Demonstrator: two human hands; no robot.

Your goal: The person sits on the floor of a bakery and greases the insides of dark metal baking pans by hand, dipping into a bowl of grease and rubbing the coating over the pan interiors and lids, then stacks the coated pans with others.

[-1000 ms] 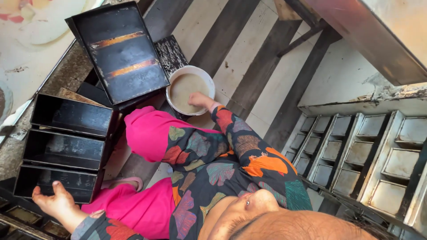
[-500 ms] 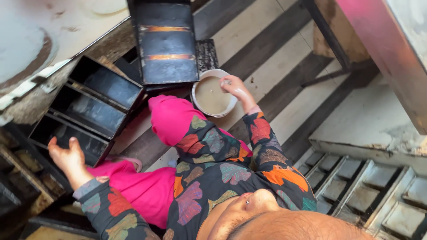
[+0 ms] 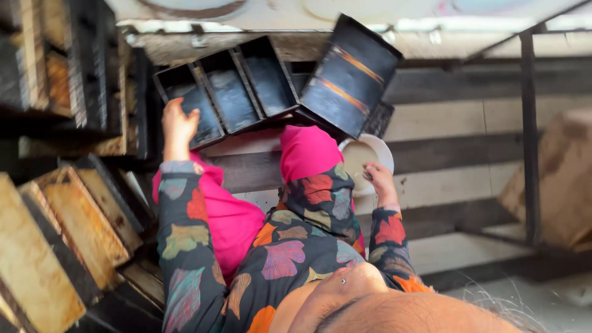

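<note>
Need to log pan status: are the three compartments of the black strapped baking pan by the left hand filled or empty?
Empty: all three compartments of the black baking pan show bare dark bottoms; the left hand rests on its end compartment.

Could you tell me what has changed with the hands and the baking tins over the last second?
The left hand has kept its hold on the end of the three-compartment black tin. The right hand has slipped from the white bowl's far rim to its near rim. The single black tray leans beside the tin as before.
</note>
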